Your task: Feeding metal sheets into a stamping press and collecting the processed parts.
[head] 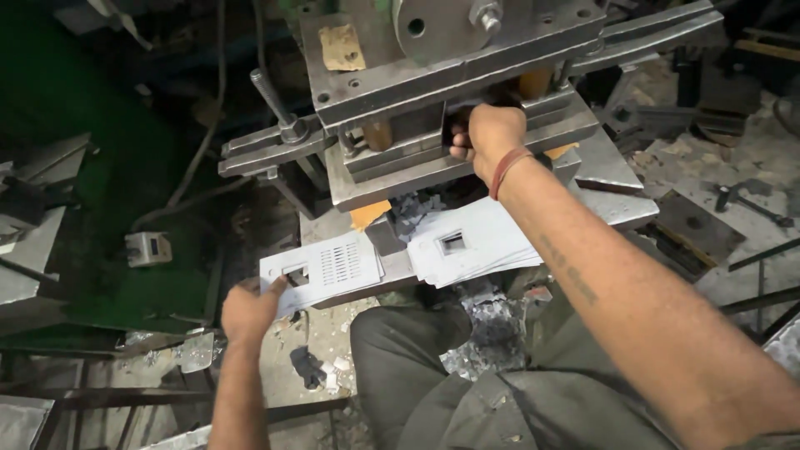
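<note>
My left hand [250,310] grips the near corner of a pale punched metal sheet [329,265] with a square cut-out and a block of slots; it lies atop a thin stack at the left of the press bed. My right hand [487,135] reaches into the gap of the steel press die [433,92], fingers curled inside the opening; what they hold is hidden. A red band circles that wrist. To the right of the bed lies a second stack of pale sheets [479,242] with only a square cut-out.
A bolt and lever [279,104] stick out at the die's left. Small metal punchings [492,325] litter the floor by my knee [400,350]. A small grey switch box [148,247] sits left. Steel plates [696,229] and scrap lie right.
</note>
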